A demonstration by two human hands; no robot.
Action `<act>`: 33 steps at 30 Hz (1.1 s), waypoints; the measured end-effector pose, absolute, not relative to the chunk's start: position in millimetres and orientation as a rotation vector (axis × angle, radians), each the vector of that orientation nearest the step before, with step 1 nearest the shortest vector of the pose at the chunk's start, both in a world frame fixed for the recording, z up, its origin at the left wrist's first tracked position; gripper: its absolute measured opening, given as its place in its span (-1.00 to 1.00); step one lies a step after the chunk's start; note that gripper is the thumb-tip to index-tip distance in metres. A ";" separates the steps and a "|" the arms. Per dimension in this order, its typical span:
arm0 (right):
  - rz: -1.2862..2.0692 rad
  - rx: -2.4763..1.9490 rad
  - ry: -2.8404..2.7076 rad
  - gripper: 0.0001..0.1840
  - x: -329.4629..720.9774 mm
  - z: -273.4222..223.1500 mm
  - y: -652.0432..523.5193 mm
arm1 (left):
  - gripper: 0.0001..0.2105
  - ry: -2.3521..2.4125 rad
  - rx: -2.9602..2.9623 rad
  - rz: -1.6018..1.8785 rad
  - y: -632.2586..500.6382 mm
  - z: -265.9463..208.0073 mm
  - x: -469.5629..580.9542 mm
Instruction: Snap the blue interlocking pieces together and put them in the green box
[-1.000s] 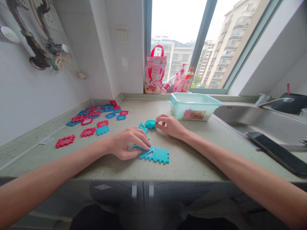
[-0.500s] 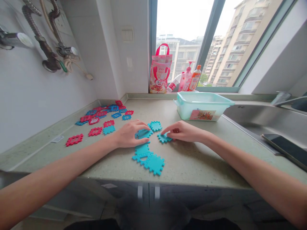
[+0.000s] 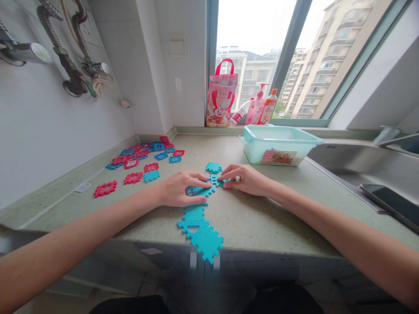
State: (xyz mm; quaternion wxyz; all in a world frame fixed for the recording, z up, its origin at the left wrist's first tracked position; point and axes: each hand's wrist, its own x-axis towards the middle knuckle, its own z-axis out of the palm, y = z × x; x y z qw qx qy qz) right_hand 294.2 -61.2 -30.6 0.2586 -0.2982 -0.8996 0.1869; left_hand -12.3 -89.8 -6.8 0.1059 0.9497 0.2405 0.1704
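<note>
Across the speckled table (image 3: 262, 222), largest first: steel sink (image 3: 347, 168), cut off at right; pale green tub (image 3: 255, 152), just left of sink; red and blue frames (image 3: 140, 154), heaped far left, partly hiding one another. Left hand (image 3: 178, 187): fingers moderately parted, touching turquoise piece (image 3: 200, 191), partly covered. Right hand (image 3: 250, 179): fingers narrowed on turquoise tile (image 3: 223, 181), mostly covered, close against turquoise piece; any interlock hard to make out. Turquoise strip (image 3: 194, 213), nearest the viewer, square end overlapping table's front edge in view. Last: turquoise square (image 3: 214, 167), just beyond both hands.
</note>
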 end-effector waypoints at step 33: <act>0.176 -1.039 -2.474 -0.77 304.1 -23.6 -37.1 | -0.62 0.704 2.975 0.546 -77.9 -5.3 -18.1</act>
